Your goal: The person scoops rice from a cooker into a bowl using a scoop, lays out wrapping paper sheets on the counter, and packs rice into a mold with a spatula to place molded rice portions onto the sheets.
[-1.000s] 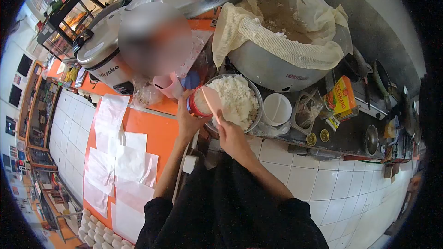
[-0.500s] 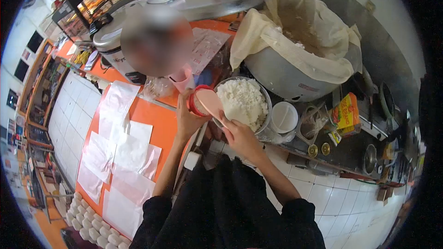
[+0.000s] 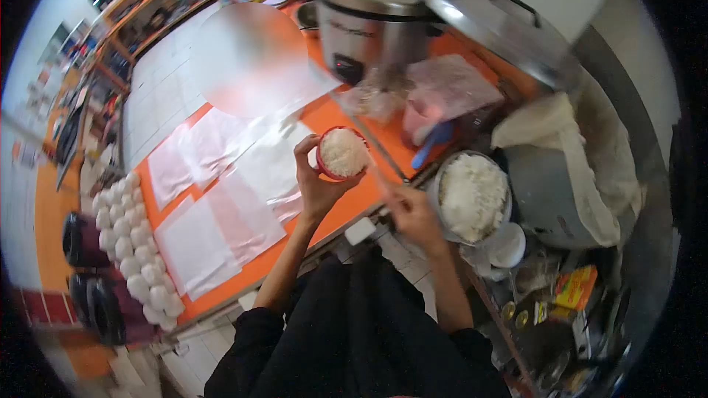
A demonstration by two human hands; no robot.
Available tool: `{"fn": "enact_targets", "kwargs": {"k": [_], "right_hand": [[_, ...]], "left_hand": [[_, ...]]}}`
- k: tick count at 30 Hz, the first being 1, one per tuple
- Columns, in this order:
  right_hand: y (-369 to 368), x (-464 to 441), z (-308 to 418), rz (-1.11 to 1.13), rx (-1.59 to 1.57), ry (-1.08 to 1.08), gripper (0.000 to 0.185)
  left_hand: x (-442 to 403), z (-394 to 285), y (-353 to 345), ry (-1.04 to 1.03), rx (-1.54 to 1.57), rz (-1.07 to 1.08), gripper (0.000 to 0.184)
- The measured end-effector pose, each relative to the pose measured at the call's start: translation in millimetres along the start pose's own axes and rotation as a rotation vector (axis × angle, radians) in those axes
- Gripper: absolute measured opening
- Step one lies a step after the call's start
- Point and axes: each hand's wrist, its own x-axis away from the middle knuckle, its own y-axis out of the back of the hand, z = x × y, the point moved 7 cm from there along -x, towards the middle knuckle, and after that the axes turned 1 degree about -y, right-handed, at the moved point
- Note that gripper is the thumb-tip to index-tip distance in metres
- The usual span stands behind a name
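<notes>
My left hand (image 3: 318, 186) is wrapped round a small red cup (image 3: 320, 161) heaped level with white rice (image 3: 344, 152), held over the orange table. My right hand (image 3: 417, 214) grips a pink rice paddle (image 3: 380, 178), smeared by motion, its blade close to the cup's right side. Right of that hand stands a bowl (image 3: 436, 210) full of cooked rice (image 3: 473, 195). White and pinkish wrapping papers (image 3: 214, 228) lie spread over the table to the left of the cup.
Rows of white rounded pieces (image 3: 133, 247) line the table's left end. A rice cooker (image 3: 369, 22) stands at the back, with a large metal lid (image 3: 501, 26) beside it. On the right are a cloth-lined pot (image 3: 546, 199), a white round container (image 3: 507, 245) and a yellow-red packet (image 3: 575, 286).
The view has swung left. My left hand has carried the cup away from the rice bowl towards the papers, and my right hand has moved along with the paddle.
</notes>
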Motion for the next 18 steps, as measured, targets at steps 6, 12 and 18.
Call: {"fn": "enact_targets", "kwargs": {"k": [6,12,18], "right_hand": [[-37.4,-22.8,10.6,0.111,-0.377,-0.29,0.027],[-97.9,-15.6,-4.6,0.141,-0.594,-0.435,0.023],[-130.2,-13.0,-15.1,0.229,-0.437,-0.451,0.021]], "left_hand": [[44.2,83.0,123.7,0.446,0.507,-0.119,0.081],[163.8,158.6,267.1,0.564,0.963,-0.544,0.077],[224.7,184.5,427.1,0.599,0.374,-1.005,0.072]]}}
